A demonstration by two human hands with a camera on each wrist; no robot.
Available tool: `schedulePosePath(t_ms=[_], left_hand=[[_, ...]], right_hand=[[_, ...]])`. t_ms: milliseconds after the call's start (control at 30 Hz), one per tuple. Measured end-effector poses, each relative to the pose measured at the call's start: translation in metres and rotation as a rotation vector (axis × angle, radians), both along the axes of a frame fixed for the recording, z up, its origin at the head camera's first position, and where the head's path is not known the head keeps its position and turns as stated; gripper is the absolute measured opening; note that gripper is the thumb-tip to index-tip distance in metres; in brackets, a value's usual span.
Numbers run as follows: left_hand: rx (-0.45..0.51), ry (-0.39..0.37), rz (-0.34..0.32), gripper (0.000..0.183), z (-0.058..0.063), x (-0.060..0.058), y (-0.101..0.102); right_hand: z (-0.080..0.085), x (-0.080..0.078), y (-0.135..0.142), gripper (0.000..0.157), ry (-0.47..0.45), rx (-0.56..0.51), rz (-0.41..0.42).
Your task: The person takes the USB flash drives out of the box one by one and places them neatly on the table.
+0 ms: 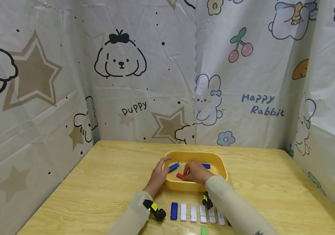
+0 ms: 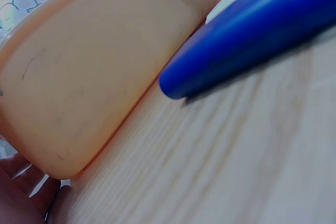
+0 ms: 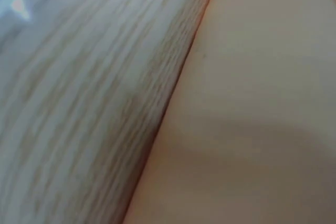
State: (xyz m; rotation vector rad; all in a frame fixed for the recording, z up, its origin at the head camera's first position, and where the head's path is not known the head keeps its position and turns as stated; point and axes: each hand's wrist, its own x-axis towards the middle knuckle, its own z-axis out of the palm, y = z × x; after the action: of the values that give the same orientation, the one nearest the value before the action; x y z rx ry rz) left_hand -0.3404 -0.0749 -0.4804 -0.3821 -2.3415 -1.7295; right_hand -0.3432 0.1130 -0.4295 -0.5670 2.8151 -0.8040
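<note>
A yellow plastic basin [image 1: 185,186] stands on the table. My left hand [image 1: 158,176] grips its left side, fingers against the outside and thumb at the rim; its fingers [image 2: 39,190] show at the basin's corner in the left wrist view. My right hand [image 1: 196,173] reaches inside and pinches a small red stick [image 1: 180,176] with bent fingers, which partly hide it. A light blue stick [image 1: 174,167] lies in the basin near the left thumb. Farther right inside is a dark blue stick [image 1: 206,166]. The right wrist view shows only the basin's outer wall [image 3: 252,103] and wood.
Before the basin, a dark blue stick [image 1: 174,211] and several white sticks [image 1: 183,212] stand in a row; the right forearm covers the row's right end. A green piece [image 1: 204,230] lies nearer. Printed curtains [image 1: 155,81] hang around the wooden table [image 1: 111,169].
</note>
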Motion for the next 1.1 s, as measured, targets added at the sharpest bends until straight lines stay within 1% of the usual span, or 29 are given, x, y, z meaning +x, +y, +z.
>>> schedulePosePath(t_ms=[100,200,367,467,533,667,833,967,1100], left_hand=[[0.003,0.000,-0.001,0.042,0.0004,-0.0001,0.0000],[0.005,0.006,-0.002,0.042,0.0022,-0.0018,-0.0006],[0.005,0.010,-0.002,0.042,0.0039,-0.0023,-0.0011],[0.004,-0.001,-0.003,0.042,0.0045,-0.0009,-0.0009],[0.001,-0.006,-0.002,0.042,0.0044,0.0001,-0.0006],[-0.003,0.003,0.000,0.043,0.0046,0.0012,-0.0003],[0.002,0.005,-0.001,0.042,0.0024,-0.0001,-0.0004],[0.004,0.003,-0.002,0.042,-0.0008,-0.0020,-0.0005],[0.008,0.001,-0.002,0.042,-0.0015,-0.0023,-0.0005]], right_hand=[[0.0004,-0.0005,-0.0006,0.032,0.016,0.021,0.002],[0.0031,-0.0005,-0.0009,0.040,0.035,0.025,0.016],[0.0032,-0.0012,-0.0007,0.038,0.063,0.032,0.059],[0.0005,-0.0024,-0.0005,0.038,0.044,0.045,0.064],[-0.0014,-0.0035,-0.0005,0.039,0.015,0.050,0.051],[-0.0021,-0.0044,-0.0001,0.043,-0.049,0.020,0.021],[-0.0013,-0.0041,0.0008,0.045,-0.083,-0.005,0.002],[-0.0016,-0.0037,0.0013,0.043,-0.080,-0.002,0.029],[0.0006,-0.0029,0.0019,0.042,-0.100,0.009,0.050]])
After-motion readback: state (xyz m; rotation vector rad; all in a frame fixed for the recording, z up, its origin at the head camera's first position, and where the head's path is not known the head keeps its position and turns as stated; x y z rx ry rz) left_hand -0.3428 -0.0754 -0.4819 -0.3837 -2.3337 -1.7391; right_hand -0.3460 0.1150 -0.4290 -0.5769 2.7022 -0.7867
